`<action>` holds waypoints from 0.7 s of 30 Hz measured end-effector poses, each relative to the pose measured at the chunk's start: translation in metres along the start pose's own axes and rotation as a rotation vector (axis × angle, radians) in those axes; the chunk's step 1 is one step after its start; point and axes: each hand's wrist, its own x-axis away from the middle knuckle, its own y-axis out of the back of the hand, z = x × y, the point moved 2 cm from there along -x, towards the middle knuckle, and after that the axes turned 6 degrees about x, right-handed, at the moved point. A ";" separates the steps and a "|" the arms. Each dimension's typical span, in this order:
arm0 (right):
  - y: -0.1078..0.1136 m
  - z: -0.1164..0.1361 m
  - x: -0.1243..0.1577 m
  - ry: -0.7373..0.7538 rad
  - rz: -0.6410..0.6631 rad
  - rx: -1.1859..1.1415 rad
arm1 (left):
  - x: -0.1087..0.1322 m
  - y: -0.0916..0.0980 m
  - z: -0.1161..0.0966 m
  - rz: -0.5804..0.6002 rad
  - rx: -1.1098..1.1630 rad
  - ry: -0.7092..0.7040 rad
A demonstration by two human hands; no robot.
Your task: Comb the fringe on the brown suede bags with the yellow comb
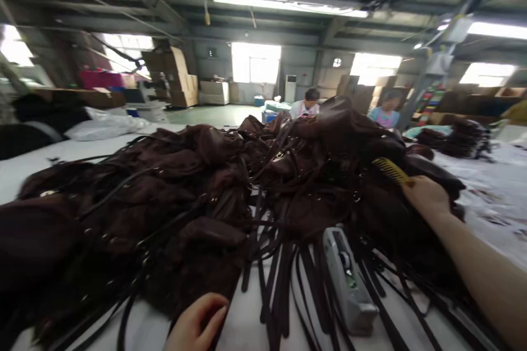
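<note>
A large heap of dark brown leather bags (206,148) with straps and metal rings covers the white table. At the right, my right hand (426,196) is closed on a yellow comb-like tool (390,170), its teeth over the bags. My left hand (200,322) is low at the front edge, beside the bags, its thumb and fingers curved toward each other; whether anything is between them cannot be made out. A grey tape dispenser (349,285) lies between the hands among loose dark straps (282,290).
Two people (305,103) (386,109) are beyond the heap. Clear plastic (102,123) lies at the left, and a stack of dark pieces (457,137) at the right. Cardboard boxes (175,77) stand farther back.
</note>
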 end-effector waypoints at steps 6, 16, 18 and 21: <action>-0.032 -0.038 -0.028 -0.160 0.094 0.033 | 0.008 0.004 0.000 -0.029 0.106 -0.036; -0.008 -0.030 -0.036 -0.222 0.134 -0.106 | 0.015 0.013 0.016 -0.061 0.113 -0.050; 0.000 -0.027 -0.034 -0.290 0.155 -0.200 | 0.017 0.013 0.017 -0.053 0.102 -0.051; 0.009 -0.022 -0.034 -0.299 0.230 -0.197 | 0.021 0.013 0.021 -0.046 0.107 -0.050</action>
